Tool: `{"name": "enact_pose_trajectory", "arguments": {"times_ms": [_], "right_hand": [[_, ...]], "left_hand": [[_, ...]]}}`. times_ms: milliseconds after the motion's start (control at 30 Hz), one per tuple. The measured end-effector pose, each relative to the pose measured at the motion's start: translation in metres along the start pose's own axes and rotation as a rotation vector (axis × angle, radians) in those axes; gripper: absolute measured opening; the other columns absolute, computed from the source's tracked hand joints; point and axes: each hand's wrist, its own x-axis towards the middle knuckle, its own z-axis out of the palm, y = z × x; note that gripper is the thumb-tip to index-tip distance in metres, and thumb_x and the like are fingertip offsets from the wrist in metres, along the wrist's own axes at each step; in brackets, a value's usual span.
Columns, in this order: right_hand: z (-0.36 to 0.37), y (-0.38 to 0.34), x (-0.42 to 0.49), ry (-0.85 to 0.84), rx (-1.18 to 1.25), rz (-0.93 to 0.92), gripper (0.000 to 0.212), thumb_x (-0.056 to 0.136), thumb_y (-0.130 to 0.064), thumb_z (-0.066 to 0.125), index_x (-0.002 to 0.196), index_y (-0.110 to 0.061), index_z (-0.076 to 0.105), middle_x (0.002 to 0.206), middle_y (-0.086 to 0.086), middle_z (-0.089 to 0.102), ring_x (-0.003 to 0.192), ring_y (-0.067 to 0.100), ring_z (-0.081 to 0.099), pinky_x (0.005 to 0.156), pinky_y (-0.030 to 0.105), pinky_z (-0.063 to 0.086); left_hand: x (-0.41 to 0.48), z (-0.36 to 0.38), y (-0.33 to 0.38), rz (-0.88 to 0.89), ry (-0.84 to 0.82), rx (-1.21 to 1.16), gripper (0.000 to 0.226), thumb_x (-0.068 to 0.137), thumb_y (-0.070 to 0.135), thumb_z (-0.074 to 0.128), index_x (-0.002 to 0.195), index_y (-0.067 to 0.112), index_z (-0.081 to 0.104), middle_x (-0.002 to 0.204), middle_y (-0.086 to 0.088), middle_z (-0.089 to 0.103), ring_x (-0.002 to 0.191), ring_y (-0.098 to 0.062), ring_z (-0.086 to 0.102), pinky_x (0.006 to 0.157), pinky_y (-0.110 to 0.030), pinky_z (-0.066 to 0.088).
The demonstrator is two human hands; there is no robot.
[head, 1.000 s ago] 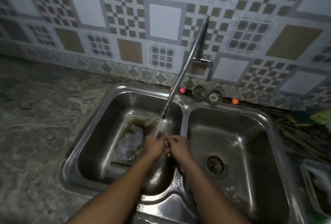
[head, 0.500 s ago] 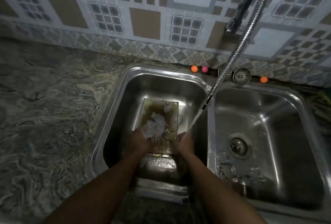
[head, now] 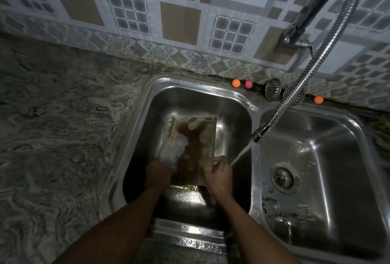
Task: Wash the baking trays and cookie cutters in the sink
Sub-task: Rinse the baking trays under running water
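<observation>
Centre of frame, flat in the left sink basin (head: 145,128): a brown-stained, sudsy baking tray (head: 196,147). Grips its lower right edge with the right hand (head: 219,174), fingers curled over it. Left hand (head: 158,174) at the lower left corner, finger position unclear under foam. Could slip from the grip: soapy metal, water stream (head: 240,155) landing just beside.

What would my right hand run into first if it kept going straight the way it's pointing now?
The baking tray: your right hand holds its near right corner and points up along it. Past the tray, the left basin's far wall looks next, though depth is hard to judge.
</observation>
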Motion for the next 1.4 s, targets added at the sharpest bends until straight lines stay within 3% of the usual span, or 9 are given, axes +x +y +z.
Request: {"name": "enact_pose_trajectory", "arguments": {"times_ms": [133, 333, 433, 567, 700, 833, 967, 1100, 1400], "right_hand": [[-0.02, -0.022, -0.012, 0.089, 0.144, -0.065, 0.017, 0.077, -0.017, 0.07, 0.087, -0.023, 0.057, 0.058, -0.004, 0.056, 0.048, 0.007, 0.051, 0.048, 0.031, 0.045], [-0.04, -0.064, -0.03, 0.12, 0.22, -0.224, 0.018, 0.072, -0.015, 0.069, 0.081, -0.025, 0.056, 0.088, 0.003, 0.06, 0.074, 0.011, 0.057, 0.065, 0.021, 0.047], [-0.052, -0.066, -0.035, 0.152, 0.218, -0.274, 0.016, 0.074, -0.016, 0.072, 0.084, -0.013, 0.06, 0.098, -0.005, 0.064, 0.092, 0.011, 0.062, 0.081, 0.028, 0.05], [-0.065, -0.061, -0.05, 0.144, 0.24, -0.332, 0.023, 0.077, -0.01, 0.073, 0.093, -0.02, 0.061, 0.091, 0.003, 0.059, 0.074, 0.008, 0.056, 0.067, 0.016, 0.047], [-0.075, -0.05, -0.059, 0.174, 0.279, -0.269, 0.036, 0.08, -0.007, 0.069, 0.109, -0.025, 0.059, 0.097, 0.002, 0.059, 0.076, 0.009, 0.059, 0.059, 0.012, 0.048], [-0.096, -0.025, -0.048, 0.192, 0.227, -0.103, 0.042, 0.092, -0.016, 0.057, 0.133, -0.026, 0.052, 0.119, -0.002, 0.064, 0.096, 0.01, 0.063, 0.08, 0.028, 0.056], [-0.095, -0.016, -0.048, 0.156, 0.165, -0.012, 0.039, 0.095, -0.005, 0.048, 0.134, -0.011, 0.052, 0.119, 0.007, 0.064, 0.095, 0.014, 0.055, 0.082, 0.024, 0.044], [-0.09, -0.019, -0.049, 0.144, 0.174, 0.036, 0.036, 0.095, 0.001, 0.042, 0.127, -0.011, 0.056, 0.111, 0.005, 0.065, 0.092, 0.017, 0.058, 0.086, 0.035, 0.052], [-0.103, -0.014, -0.04, 0.059, 0.145, -0.017, 0.033, 0.098, -0.005, 0.044, 0.127, -0.013, 0.058, 0.112, 0.004, 0.065, 0.088, 0.014, 0.055, 0.073, 0.02, 0.042]], "left_hand": [[-0.014, 0.005, 0.007, -0.017, -0.033, -0.051, 0.019, 0.085, 0.006, 0.062, 0.102, 0.001, 0.069, 0.097, -0.017, 0.071, 0.094, -0.033, 0.068, 0.071, -0.031, 0.052], [-0.035, 0.019, 0.026, 0.072, -0.162, -0.307, 0.016, 0.086, -0.001, 0.057, 0.092, 0.01, 0.067, 0.097, -0.011, 0.072, 0.091, -0.027, 0.065, 0.08, -0.029, 0.052], [-0.049, 0.021, 0.04, 0.086, -0.215, -0.347, 0.014, 0.087, 0.0, 0.06, 0.09, 0.01, 0.068, 0.082, 0.001, 0.067, 0.082, -0.019, 0.062, 0.069, -0.022, 0.044], [-0.052, 0.032, 0.042, 0.079, -0.269, -0.373, 0.016, 0.086, 0.001, 0.06, 0.093, 0.01, 0.07, 0.09, -0.005, 0.072, 0.081, -0.022, 0.066, 0.068, -0.03, 0.057], [-0.056, 0.035, 0.046, 0.059, -0.292, -0.384, 0.01, 0.087, 0.003, 0.057, 0.09, 0.007, 0.066, 0.094, -0.017, 0.07, 0.085, -0.03, 0.066, 0.075, -0.038, 0.057], [-0.072, 0.013, 0.062, 0.047, -0.3, -0.5, 0.024, 0.092, 0.002, 0.05, 0.112, 0.012, 0.059, 0.105, -0.01, 0.065, 0.083, -0.019, 0.061, 0.058, -0.027, 0.05], [-0.072, -0.002, 0.058, 0.047, -0.28, -0.585, 0.033, 0.09, 0.005, 0.056, 0.121, 0.016, 0.053, 0.121, -0.005, 0.061, 0.087, -0.026, 0.067, 0.046, -0.027, 0.051], [-0.081, -0.017, 0.059, 0.13, -0.324, -0.629, 0.065, 0.09, 0.002, 0.061, 0.142, 0.032, 0.036, 0.13, 0.001, 0.048, 0.087, -0.028, 0.069, 0.042, -0.026, 0.049], [-0.101, -0.04, 0.069, 0.092, -0.624, -0.646, 0.039, 0.089, -0.002, 0.064, 0.119, 0.023, 0.065, 0.125, -0.01, 0.061, 0.1, -0.024, 0.066, 0.062, -0.03, 0.058]]}}
